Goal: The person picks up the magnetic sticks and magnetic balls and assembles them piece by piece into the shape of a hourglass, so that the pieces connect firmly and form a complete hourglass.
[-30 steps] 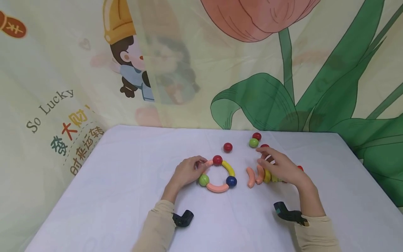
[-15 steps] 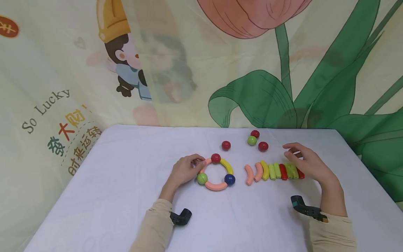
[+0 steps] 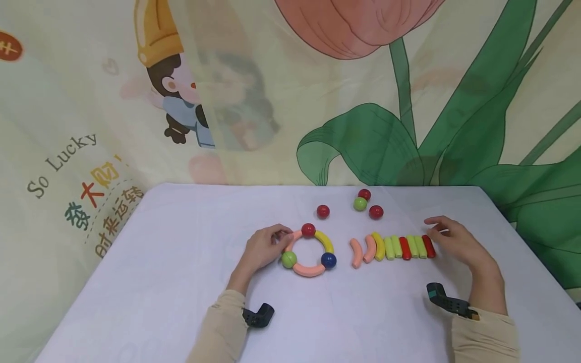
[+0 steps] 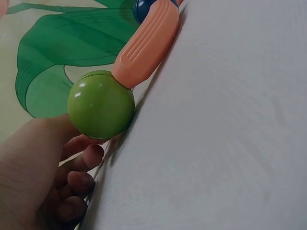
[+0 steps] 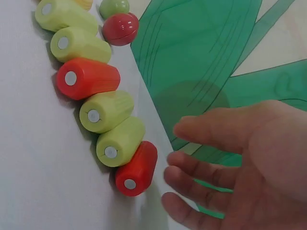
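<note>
While the ring [image 3: 308,250] lies closed near the middle of the table [image 3: 181,282], we judge the work partly done: four curved pieces and four balls are already joined into a loop, and a good stock of loose parts is left.

Nearest us, our left hand [image 3: 262,248] rests on the table at the ring's left side, its fingers curled round the pink arc there, close beside the green ball [image 4: 100,104]; the left wrist view shows those fingers tucked against the ball. A pink arc [image 4: 147,42] runs on from that ball to the blue one.

Toward the right edge, our right hand [image 3: 455,242] is relaxed and holds nothing, fingers loosely spread, their tips just beside the red end piece [image 5: 136,167] of the row [image 3: 392,247]. That row lies untouched: two pink curves, a yellow one, then green and red pieces side by side.

Farther off, toward the back edge, three red balls and a green one [image 3: 360,203] lie loose.

We see no containers; everything lies straight on the table.
</note>
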